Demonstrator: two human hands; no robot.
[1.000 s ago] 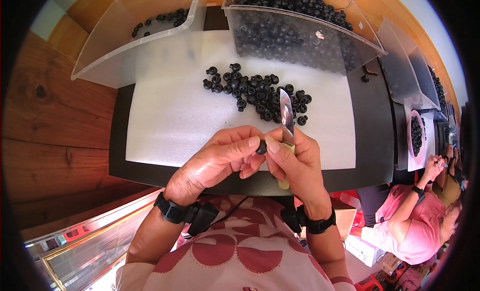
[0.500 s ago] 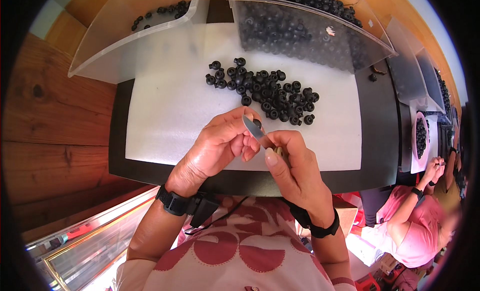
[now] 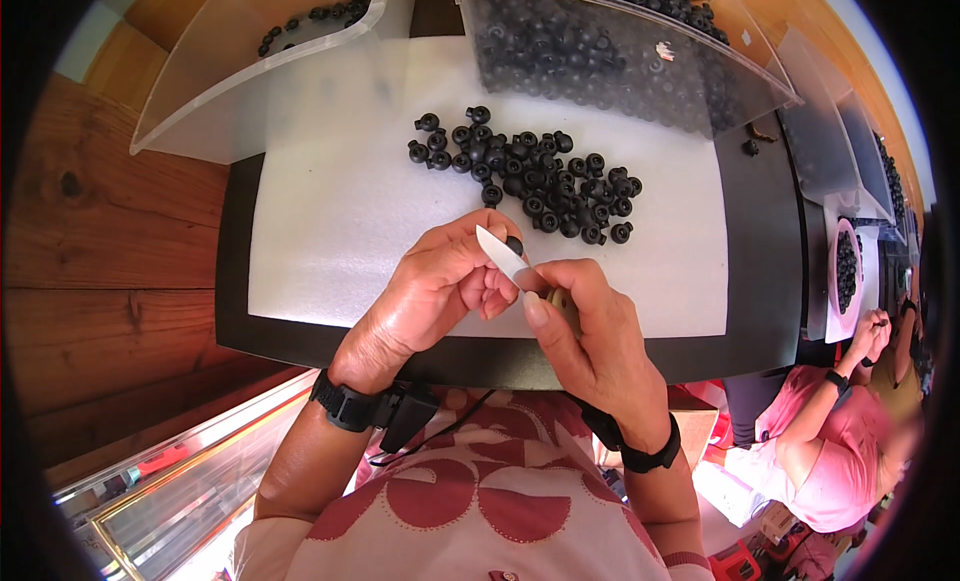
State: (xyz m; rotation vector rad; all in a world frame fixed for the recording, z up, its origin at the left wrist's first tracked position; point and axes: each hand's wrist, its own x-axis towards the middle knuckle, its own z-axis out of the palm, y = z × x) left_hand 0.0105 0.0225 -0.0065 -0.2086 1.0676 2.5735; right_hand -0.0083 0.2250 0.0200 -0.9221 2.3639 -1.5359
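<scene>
My left hand [image 3: 440,281] pinches a small black round part [image 3: 514,245] between thumb and fingers, most of it hidden. In my right hand [image 3: 596,341] is a small knife [image 3: 504,258], its pale handle mostly covered by my fingers. The blade points up and to the left, lying across the black part at my left fingertips. Beyond my hands, a loose pile of black round parts [image 3: 545,186], each with a hole and a short stub, rests on a white foam sheet [image 3: 330,241].
Clear plastic bins stand behind: one at far left [image 3: 270,101] with few black parts, one at far right [image 3: 620,76] holding many. A dark table edge [image 3: 760,281] frames the sheet. At right are a pink bowl [image 3: 845,271] of parts and a co-worker [image 3: 820,431].
The knife blade has turned slightly, and its flat now looks brighter. Both hands keep nearly the same place, with the black part still in my left fingers.
</scene>
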